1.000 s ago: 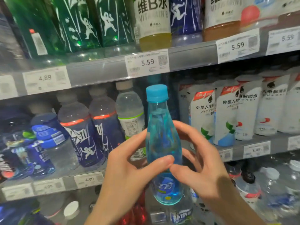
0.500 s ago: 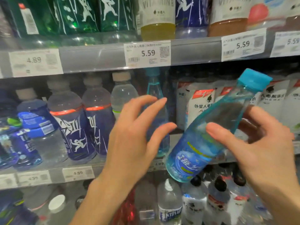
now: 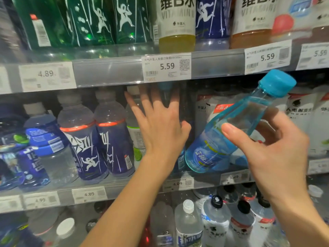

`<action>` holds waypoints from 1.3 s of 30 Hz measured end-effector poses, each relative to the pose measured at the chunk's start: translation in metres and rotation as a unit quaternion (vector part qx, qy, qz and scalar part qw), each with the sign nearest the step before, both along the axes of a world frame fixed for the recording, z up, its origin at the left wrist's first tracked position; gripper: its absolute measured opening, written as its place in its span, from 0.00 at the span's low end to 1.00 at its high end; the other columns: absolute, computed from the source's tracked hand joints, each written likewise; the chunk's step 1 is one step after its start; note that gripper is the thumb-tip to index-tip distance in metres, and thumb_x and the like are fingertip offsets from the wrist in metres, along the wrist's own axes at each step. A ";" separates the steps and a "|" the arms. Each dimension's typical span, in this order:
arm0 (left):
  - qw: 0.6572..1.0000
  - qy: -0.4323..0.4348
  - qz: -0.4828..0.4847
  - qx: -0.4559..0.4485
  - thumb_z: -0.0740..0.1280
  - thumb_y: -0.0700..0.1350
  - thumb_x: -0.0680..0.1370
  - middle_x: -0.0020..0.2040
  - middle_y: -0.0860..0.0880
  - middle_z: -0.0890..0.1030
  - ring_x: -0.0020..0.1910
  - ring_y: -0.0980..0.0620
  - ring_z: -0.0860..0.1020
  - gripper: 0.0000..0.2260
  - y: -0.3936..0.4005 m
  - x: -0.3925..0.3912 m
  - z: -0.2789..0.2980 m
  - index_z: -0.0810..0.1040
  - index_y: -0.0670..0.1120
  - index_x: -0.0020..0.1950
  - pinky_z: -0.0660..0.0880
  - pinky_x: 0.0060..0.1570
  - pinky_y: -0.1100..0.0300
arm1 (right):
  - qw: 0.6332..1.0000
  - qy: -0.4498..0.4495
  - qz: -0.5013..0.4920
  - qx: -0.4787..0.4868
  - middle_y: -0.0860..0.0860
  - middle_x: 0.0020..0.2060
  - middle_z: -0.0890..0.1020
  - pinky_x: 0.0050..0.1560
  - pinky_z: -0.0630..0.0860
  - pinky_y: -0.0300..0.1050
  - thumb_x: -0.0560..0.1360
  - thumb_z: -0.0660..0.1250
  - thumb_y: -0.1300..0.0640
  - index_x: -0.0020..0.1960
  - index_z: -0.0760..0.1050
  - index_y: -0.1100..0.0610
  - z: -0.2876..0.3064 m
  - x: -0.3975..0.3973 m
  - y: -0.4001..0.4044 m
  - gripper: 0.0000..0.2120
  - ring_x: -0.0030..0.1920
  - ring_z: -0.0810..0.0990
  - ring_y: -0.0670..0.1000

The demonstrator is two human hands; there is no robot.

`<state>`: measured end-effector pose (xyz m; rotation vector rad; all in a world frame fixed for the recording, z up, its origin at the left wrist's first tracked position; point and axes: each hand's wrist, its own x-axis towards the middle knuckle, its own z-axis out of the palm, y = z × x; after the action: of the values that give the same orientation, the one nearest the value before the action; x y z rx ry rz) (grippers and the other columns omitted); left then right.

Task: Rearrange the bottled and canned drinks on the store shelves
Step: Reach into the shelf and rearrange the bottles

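You're standing tight against a store drinks rack, three tiers showing, each with a clear plastic rail (image 3: 110, 72) along its front edge carrying price tags. Your right hand (image 3: 272, 152) is gripping the light blue bottle (image 3: 229, 138) in front of the middle shelf, at about three o'clock from centre: thumb curling across its front, fingers wrapping behind, the bottle tilting with its blue cap (image 3: 277, 82) pointing to one o'clock and its base swinging down toward seven o'clock. Your left hand (image 3: 160, 129) is reaching into the middle shelf just at nine o'clock of that bottle, fingers spread and straight, holding nothing, hovering in front of a blue-capped bottle (image 3: 166, 90) standing in the shadowy gap; whether it is touching, I cannot tell. At nine o'clock from that hand, dark blue bottles (image 3: 114, 145) with a white running figure are lining up. On the top tier, green bottles (image 3: 99, 20) are showing the same figure, and a white label (image 3: 176, 13) is reading "VITAMIN". The tags are reading 4.89 (image 3: 46, 73) on the left and 5.59 (image 3: 167, 65) in the middle. White-sleeved bottles (image 3: 300, 114) are filling the shelf behind your right hand.
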<state>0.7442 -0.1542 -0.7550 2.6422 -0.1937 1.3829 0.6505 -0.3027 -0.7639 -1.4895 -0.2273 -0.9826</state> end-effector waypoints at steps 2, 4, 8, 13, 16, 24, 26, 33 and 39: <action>1.000 -0.016 -0.008 -0.006 0.75 0.52 0.62 0.48 0.34 0.79 0.67 0.29 0.70 0.29 0.004 0.001 -0.002 0.81 0.48 0.62 0.48 0.73 0.28 | 1.000 0.000 0.001 -0.011 0.42 0.46 0.86 0.43 0.78 0.32 0.67 0.78 0.56 0.50 0.80 0.49 -0.001 0.002 0.002 0.14 0.49 0.85 0.44; 0.999 -0.029 -0.016 -0.007 0.74 0.51 0.63 0.49 0.34 0.78 0.67 0.30 0.70 0.29 0.006 0.002 -0.003 0.80 0.47 0.63 0.48 0.73 0.28 | 1.000 0.007 -0.004 -0.028 0.43 0.46 0.86 0.43 0.78 0.33 0.68 0.79 0.58 0.51 0.79 0.49 -0.002 0.005 0.004 0.15 0.49 0.85 0.45; 0.999 -0.033 -0.028 -0.008 0.74 0.51 0.63 0.48 0.37 0.78 0.67 0.33 0.70 0.29 0.007 0.002 -0.003 0.80 0.47 0.63 0.47 0.73 0.30 | 0.996 0.021 -0.033 -0.077 0.44 0.48 0.85 0.43 0.77 0.32 0.69 0.79 0.56 0.55 0.80 0.51 0.002 0.008 0.009 0.17 0.49 0.84 0.44; 0.999 -0.034 -0.015 -0.004 0.76 0.52 0.63 0.44 0.40 0.78 0.62 0.37 0.74 0.27 0.012 0.003 -0.003 0.81 0.49 0.61 0.49 0.73 0.29 | 0.991 0.033 -0.056 -0.114 0.43 0.50 0.85 0.48 0.81 0.43 0.69 0.79 0.55 0.58 0.80 0.52 0.004 0.019 0.010 0.18 0.52 0.84 0.45; 1.000 -0.021 -0.013 -0.007 0.76 0.54 0.63 0.43 0.41 0.77 0.64 0.38 0.72 0.28 0.017 0.004 -0.003 0.80 0.50 0.63 0.49 0.73 0.27 | 0.987 0.039 -0.069 -0.139 0.42 0.50 0.84 0.53 0.81 0.49 0.69 0.80 0.54 0.58 0.80 0.50 0.003 0.027 0.016 0.19 0.53 0.83 0.44; 0.999 -0.014 -0.010 0.042 0.68 0.60 0.73 0.53 0.34 0.80 0.70 0.31 0.69 0.27 0.020 0.002 -0.006 0.76 0.51 0.70 0.48 0.71 0.23 | 0.970 0.086 -0.110 -0.197 0.31 0.42 0.79 0.48 0.72 0.26 0.68 0.79 0.51 0.60 0.77 0.47 0.002 0.044 0.033 0.22 0.45 0.79 0.32; 0.999 -0.018 -0.015 0.047 0.60 0.60 0.79 0.56 0.32 0.80 0.72 0.31 0.66 0.26 0.024 0.001 -0.006 0.71 0.52 0.75 0.46 0.71 0.24 | 0.967 0.092 -0.124 -0.204 0.33 0.43 0.79 0.50 0.74 0.29 0.68 0.80 0.49 0.63 0.75 0.49 0.000 0.047 0.035 0.26 0.47 0.80 0.35; 0.997 -0.007 -0.042 0.060 0.51 0.53 0.84 0.69 0.37 0.74 0.78 0.37 0.58 0.24 0.035 -0.002 -0.008 0.56 0.55 0.82 0.44 0.70 0.24 | 0.906 0.093 -0.278 -0.305 0.48 0.48 0.68 0.42 0.60 0.42 0.70 0.77 0.43 0.50 0.76 0.56 0.000 0.058 0.046 0.20 0.50 0.63 0.49; 0.994 -0.044 -0.087 0.046 0.55 0.50 0.84 0.70 0.42 0.72 0.72 0.39 0.66 0.24 0.058 -0.009 -0.011 0.60 0.50 0.80 0.50 0.72 0.27 | 0.895 0.143 -0.266 -0.327 0.48 0.47 0.67 0.34 0.62 0.46 0.75 0.72 0.41 0.45 0.64 0.54 -0.002 0.060 0.052 0.21 0.38 0.69 0.55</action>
<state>0.7350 -0.0959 -0.7658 2.5657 -0.4971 1.4654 0.7106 -0.2506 -0.7657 -2.3789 0.0896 -1.1546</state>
